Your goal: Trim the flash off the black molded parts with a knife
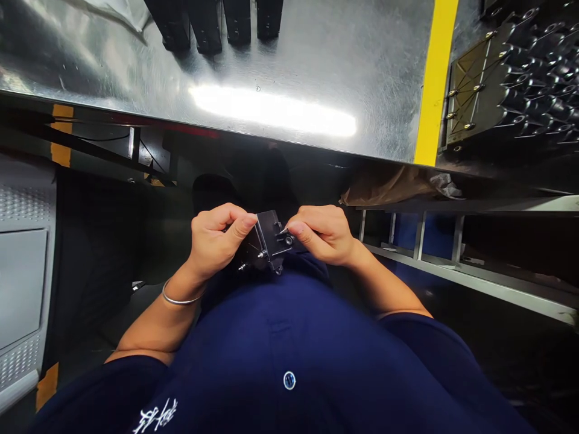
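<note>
In front of my shirt a black moulded plastic part is held up, box-like, with small metal pins at its lower left and a round ring-shaped opening on its right side. My left hand is closed on its left edge, thumb on top. From the pinched fingers of my right hand a thin, pointed, light-coloured tip sticks out against the part, close to the round opening. Most of that thin piece is hidden in my fingers, so its exact kind cannot be made out.
Ahead is a shiny metal table with yellow tape. Several black parts lie at its back; many more black moulded parts are stacked at right. A metal rack stands right below, a grey plastic case at left.
</note>
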### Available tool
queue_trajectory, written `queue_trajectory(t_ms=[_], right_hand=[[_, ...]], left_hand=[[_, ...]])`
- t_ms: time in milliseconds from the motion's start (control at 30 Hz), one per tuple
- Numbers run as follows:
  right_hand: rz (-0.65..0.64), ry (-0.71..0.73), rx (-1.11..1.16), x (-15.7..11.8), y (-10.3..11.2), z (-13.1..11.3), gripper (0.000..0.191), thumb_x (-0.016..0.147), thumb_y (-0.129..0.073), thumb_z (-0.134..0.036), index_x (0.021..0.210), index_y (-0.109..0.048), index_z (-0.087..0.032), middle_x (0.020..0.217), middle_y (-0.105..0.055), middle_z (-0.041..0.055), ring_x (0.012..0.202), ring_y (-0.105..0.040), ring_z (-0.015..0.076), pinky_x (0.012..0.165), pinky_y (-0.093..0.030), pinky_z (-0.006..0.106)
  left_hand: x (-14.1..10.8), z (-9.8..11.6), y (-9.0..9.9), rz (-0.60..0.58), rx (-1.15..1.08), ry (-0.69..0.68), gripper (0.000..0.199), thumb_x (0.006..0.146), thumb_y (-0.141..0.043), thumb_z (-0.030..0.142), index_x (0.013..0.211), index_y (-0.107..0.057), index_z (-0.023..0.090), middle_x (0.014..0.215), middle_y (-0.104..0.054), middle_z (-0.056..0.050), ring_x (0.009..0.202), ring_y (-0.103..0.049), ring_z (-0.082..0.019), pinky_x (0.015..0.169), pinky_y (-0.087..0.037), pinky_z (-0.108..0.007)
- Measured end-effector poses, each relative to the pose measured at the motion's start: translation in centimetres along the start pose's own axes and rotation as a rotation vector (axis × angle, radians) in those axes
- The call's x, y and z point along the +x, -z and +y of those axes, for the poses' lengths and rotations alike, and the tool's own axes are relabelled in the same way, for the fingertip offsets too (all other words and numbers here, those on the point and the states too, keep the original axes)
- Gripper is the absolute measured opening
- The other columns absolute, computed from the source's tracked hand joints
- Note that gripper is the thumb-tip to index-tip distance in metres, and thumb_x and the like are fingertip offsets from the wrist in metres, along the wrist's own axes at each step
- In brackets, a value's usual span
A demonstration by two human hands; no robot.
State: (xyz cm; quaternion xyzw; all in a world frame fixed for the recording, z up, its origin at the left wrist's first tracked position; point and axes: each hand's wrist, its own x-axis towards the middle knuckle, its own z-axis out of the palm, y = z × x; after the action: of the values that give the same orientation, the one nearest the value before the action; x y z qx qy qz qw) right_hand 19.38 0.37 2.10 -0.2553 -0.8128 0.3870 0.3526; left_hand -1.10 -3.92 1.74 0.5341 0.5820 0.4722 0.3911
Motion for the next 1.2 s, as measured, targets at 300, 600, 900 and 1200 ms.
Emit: queue_trajectory(t_ms=[300,600,900,1200], right_hand=[[-0.417,-0.17,0.496,-0.2,1.8,0.7,0.039,0.1,-0.047,-0.031,0.067,-0.061,-0.016,0.051,-0.05,-0.0043,0.045,-0.045,0.0047,0.048,-0.036,0.019],[-0.242,0.011,0.048,-0.1,1.0,0.2,0.042,0.089,-0.062,-0.054,0.075,-0.061,-0.015,0.063,-0.054,-0.0016,0.057,-0.046,0.0081,0.054,-0.034,0.022],[-0.225,-0.009,-0.076,-0.4,0.8,0.6,0.049,0.087,-0.062,-0.058,0.062,-0.048,-0.018,0.06,-0.044,-0.0041,0.055,-0.04,0.0079,0.053,-0.029,0.023],[-0.118,0.034,-0.26,-0.5,0.2,1.1,0.053,0.094,-0.052,-0.057,0.059,-0.045,-0.018,0.058,-0.037,-0.004,0.054,-0.034,0.0089,0.052,-0.024,0.026]], left_hand=[[-0.2,0.2,-0.3,-0.084,-0.06,-0.044,0.048,0.08,-0.071,0.054,0.052,-0.06,0.017,0.042,-0.051,0.003,0.035,-0.039,-0.006,0.034,-0.027,-0.02],[0.1,-0.4,0.0,-0.054,-0.028,-0.146,0.044,0.083,-0.07,0.048,0.054,-0.061,0.016,0.044,-0.055,0.002,0.037,-0.042,-0.005,0.036,-0.029,-0.018],[-0.1,-0.2,-0.6,-0.025,-0.035,-0.089,0.042,0.083,-0.071,0.046,0.054,-0.062,0.016,0.041,-0.051,0.004,0.035,-0.038,-0.005,0.034,-0.025,-0.019],[-0.3,-0.2,-1.1,0.077,-0.047,0.14,0.046,0.076,-0.072,0.055,0.053,-0.061,0.017,0.043,-0.05,0.003,0.04,-0.041,-0.007,0.037,-0.031,-0.02]])
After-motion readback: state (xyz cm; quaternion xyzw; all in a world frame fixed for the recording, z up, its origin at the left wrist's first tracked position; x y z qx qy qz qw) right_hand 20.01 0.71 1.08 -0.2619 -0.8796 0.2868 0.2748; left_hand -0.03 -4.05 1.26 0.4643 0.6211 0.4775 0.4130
